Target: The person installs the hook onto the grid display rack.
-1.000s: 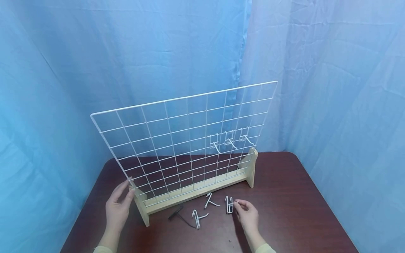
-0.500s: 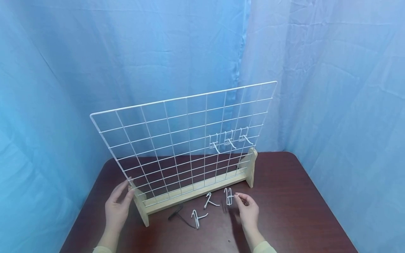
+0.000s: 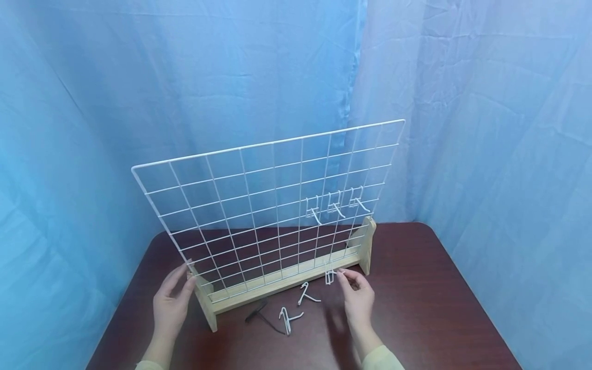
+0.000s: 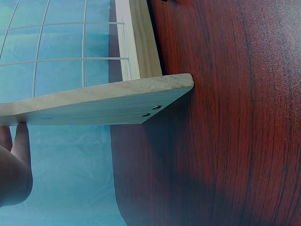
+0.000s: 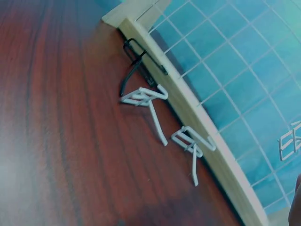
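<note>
A white wire grid panel (image 3: 259, 205) stands upright in a wooden base (image 3: 277, 280) on a dark red table (image 3: 416, 308). Three white hooks (image 3: 335, 203) hang on its right side. My right hand (image 3: 353, 298) pinches a white hook (image 3: 330, 277) just above the table, in front of the base. Two more white hooks (image 3: 307, 294) (image 3: 289, 318) and a black hook (image 3: 259, 313) lie on the table; the right wrist view shows the white hooks (image 5: 193, 146) (image 5: 146, 101) and the black hook (image 5: 136, 61). My left hand (image 3: 173, 300) rests against the base's left foot (image 4: 94, 101).
Blue curtain (image 3: 485, 128) hangs behind and to both sides of the table. The table's right and front edges lie near my right arm.
My right hand has lifted the white hook off the table and carried it up and left toward the base. The left hand has stayed on the foot.
</note>
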Action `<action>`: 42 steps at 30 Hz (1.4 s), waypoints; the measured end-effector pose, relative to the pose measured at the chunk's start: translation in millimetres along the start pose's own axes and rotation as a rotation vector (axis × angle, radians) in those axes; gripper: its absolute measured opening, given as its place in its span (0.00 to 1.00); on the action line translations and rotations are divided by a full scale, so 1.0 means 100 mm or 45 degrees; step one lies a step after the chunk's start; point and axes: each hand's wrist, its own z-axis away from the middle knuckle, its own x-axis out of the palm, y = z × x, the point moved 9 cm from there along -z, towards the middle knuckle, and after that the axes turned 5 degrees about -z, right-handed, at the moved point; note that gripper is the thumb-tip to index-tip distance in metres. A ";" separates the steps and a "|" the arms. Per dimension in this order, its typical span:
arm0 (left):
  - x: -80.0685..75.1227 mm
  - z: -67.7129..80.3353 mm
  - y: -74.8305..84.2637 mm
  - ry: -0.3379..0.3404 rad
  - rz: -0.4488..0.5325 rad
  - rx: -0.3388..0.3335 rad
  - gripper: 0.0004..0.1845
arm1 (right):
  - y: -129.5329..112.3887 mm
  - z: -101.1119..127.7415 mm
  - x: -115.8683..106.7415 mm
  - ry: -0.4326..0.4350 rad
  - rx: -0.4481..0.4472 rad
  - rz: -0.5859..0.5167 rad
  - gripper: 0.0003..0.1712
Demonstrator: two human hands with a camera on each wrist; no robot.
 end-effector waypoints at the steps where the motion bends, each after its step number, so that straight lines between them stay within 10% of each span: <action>1: 0.00 0.00 0.00 -0.001 -0.001 -0.001 0.21 | -0.07 0.01 0.02 -0.004 -0.012 -0.012 0.08; 8: 0.00 0.01 0.01 0.000 -0.020 -0.009 0.20 | -0.52 0.10 0.20 -0.045 -0.083 -0.061 0.07; 27: 0.01 0.01 0.00 -0.003 -0.056 -0.030 0.19 | -0.57 0.08 0.52 -0.120 -0.153 -0.256 0.10; 42: 0.00 0.00 0.02 0.011 -0.062 -0.056 0.20 | -1.21 0.23 0.68 -0.197 -0.304 -0.290 0.06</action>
